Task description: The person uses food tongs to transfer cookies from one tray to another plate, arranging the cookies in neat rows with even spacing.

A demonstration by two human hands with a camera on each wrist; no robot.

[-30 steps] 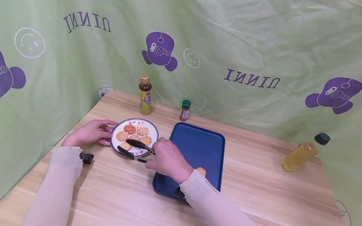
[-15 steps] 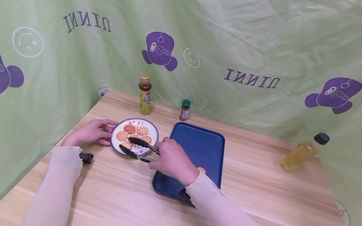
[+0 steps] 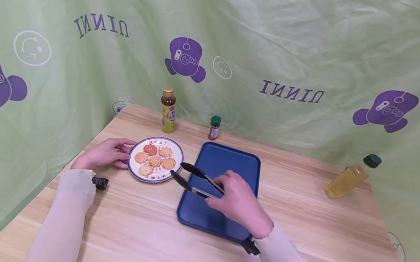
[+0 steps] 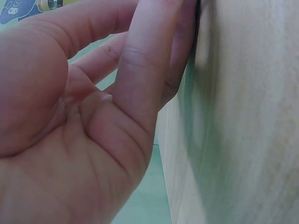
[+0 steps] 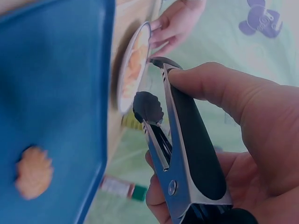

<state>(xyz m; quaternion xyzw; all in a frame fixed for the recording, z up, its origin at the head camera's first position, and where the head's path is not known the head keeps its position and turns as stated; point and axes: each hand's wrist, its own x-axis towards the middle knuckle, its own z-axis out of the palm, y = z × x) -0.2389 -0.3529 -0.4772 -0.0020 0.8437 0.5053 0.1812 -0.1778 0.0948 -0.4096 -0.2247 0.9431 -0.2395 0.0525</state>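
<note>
My left hand [image 3: 107,153] rests at the left rim of a round white plate [image 3: 161,177], its fingertips touching the edge from outside. Several cookies [image 3: 155,161] lie on the plate. My right hand [image 3: 241,204] grips a pair of tongs [image 5: 196,144] over a blue tray [image 3: 226,159]. The black tong tips are spread apart with nothing between them, pointing left near the plate's right edge. In the right wrist view, a single cookie [image 5: 35,172] lies on the tray; the right hand hides it in the head view. The left wrist view shows my bent fingers [image 4: 145,60] close over the table.
Behind the plate stands a sauce bottle [image 3: 169,113] with a yellow label. A small green-capped jar [image 3: 214,128] is behind the tray. On the right, a dark-capped bottle of yellow liquid [image 3: 346,182] stands on the wooden table [image 3: 306,201]. Green curtain [image 3: 313,28] surrounds the table.
My right hand has drawn the tongs from above the plate to the right, over the tray, uncovering the cookies on the plate. The left hand has kept still at the rim.
</note>
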